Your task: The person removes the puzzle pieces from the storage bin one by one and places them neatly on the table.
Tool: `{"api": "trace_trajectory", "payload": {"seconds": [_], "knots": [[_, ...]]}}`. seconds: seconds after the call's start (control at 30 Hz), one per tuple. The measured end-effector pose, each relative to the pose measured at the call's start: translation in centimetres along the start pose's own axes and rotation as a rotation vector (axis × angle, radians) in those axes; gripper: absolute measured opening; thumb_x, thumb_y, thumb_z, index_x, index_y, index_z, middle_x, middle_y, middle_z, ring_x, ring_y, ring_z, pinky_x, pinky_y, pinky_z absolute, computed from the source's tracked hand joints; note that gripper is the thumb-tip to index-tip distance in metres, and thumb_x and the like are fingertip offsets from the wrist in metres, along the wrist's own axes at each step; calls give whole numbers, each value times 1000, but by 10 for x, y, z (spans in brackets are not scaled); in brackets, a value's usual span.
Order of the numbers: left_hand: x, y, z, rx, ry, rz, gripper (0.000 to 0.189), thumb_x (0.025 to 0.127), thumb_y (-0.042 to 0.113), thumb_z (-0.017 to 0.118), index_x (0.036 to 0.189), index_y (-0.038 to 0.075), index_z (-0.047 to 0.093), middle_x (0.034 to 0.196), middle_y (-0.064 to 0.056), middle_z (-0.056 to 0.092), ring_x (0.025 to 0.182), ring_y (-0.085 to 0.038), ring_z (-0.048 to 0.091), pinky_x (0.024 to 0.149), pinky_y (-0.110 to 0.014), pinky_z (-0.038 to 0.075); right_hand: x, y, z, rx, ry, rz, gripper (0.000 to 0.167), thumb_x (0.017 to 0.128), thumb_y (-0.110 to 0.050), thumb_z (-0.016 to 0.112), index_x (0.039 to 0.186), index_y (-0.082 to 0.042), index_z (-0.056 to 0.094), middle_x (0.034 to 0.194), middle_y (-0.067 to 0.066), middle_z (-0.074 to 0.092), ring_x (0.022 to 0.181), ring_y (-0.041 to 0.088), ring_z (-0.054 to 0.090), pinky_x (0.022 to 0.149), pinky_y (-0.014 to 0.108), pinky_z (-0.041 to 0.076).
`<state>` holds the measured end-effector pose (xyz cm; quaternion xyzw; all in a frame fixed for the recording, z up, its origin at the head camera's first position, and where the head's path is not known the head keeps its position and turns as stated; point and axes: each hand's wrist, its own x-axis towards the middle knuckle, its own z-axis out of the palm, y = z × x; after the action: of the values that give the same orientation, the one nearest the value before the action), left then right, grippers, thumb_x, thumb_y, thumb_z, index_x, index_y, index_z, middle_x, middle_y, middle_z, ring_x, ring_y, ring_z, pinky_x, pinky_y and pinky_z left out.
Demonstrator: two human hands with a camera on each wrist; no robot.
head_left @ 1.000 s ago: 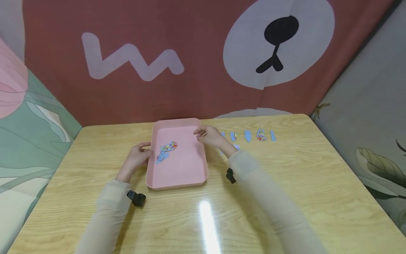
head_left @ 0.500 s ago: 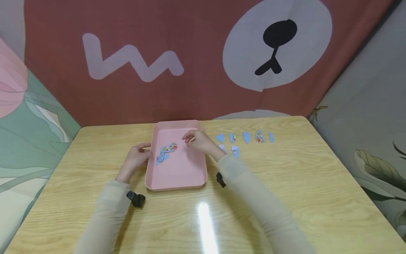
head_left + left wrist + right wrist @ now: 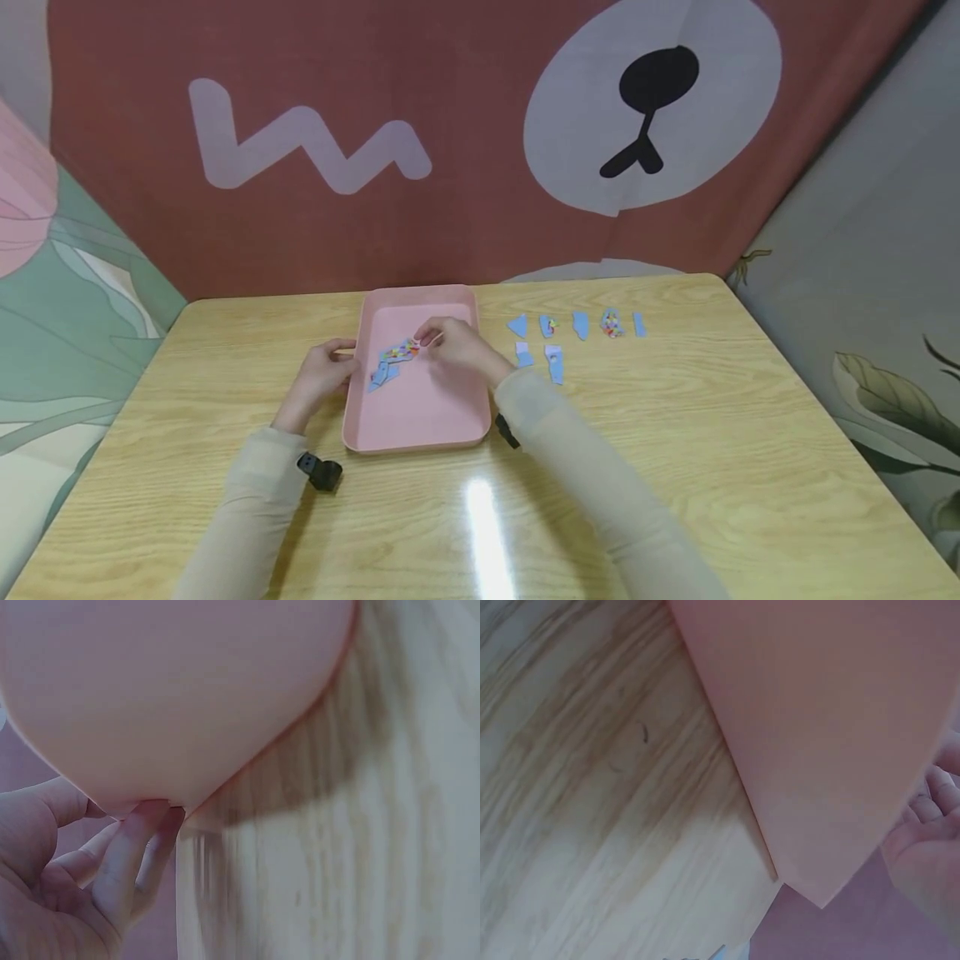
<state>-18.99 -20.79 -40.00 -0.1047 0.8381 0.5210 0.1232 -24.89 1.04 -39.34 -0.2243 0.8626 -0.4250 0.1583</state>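
Note:
A pink tray [image 3: 420, 425] lies on the wooden table, with several joined blue jigsaw puzzle pieces [image 3: 384, 372] inside, some patterned in many colours. My left hand [image 3: 322, 375] holds the tray's left side; in the left wrist view its fingers [image 3: 124, 862] press against the outer wall and the thumb lies at the rim. Over the tray, my right hand [image 3: 457, 346] pinches a small pale puzzle piece, mostly hidden by the fingers, close to the right end of the joined pieces. The right wrist view shows part of this hand [image 3: 930, 832] beyond the tray wall.
To the right of the tray, loose puzzle pieces lie in two rows, among them a blue triangle [image 3: 518, 325], a multicoloured piece [image 3: 612, 323] and a blue one with a pale top [image 3: 554, 364]. A red cloth [image 3: 465, 208] hangs behind the table [image 3: 675, 433].
My right hand has moved left and toward me, from the tray's right rim to the joined pieces, uncovering loose pieces on the table. The left hand stays on the tray.

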Motion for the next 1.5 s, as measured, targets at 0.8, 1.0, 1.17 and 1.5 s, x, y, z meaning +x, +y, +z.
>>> {"api": "trace_trajectory", "payload": {"seconds": [0.8, 1.0, 1.17, 1.5], "knots": [[-2, -1, 1, 24, -60, -10, 51, 95, 15, 49, 138, -7, 35, 124, -30, 54, 75, -8, 62, 64, -25, 56, 6, 1, 16, -18, -43, -22, 29, 84, 9, 58, 112, 2, 63, 109, 16, 66, 101, 24, 63, 84, 21, 51], [-4, -2, -1, -15, -76, 16, 53, 92, 17, 53, 135, -9, 36, 113, -26, 59, 75, -11, 64, 63, -28, 57, 6, 0, 16, -32, -48, -23, 32, 84, 10, 57, 114, 2, 62, 112, 16, 66, 105, 25, 62, 86, 24, 51], [-5, -3, -2, -19, -80, 18, 53, 92, 17, 53, 135, -9, 36, 113, -26, 59, 76, -12, 64, 64, -28, 57, 8, 1, 17, -50, -49, -14, 34, 84, 8, 58, 117, 0, 62, 115, 13, 66, 110, 23, 60, 91, 26, 50], [-3, -1, 1, 3, -75, -1, 53, 94, 15, 50, 139, -8, 33, 116, -26, 57, 74, -8, 62, 64, -26, 57, 7, 0, 18, -182, -163, -19, 36, 89, 0, 57, 125, -5, 59, 128, 11, 62, 123, 23, 55, 105, 33, 43]]}}
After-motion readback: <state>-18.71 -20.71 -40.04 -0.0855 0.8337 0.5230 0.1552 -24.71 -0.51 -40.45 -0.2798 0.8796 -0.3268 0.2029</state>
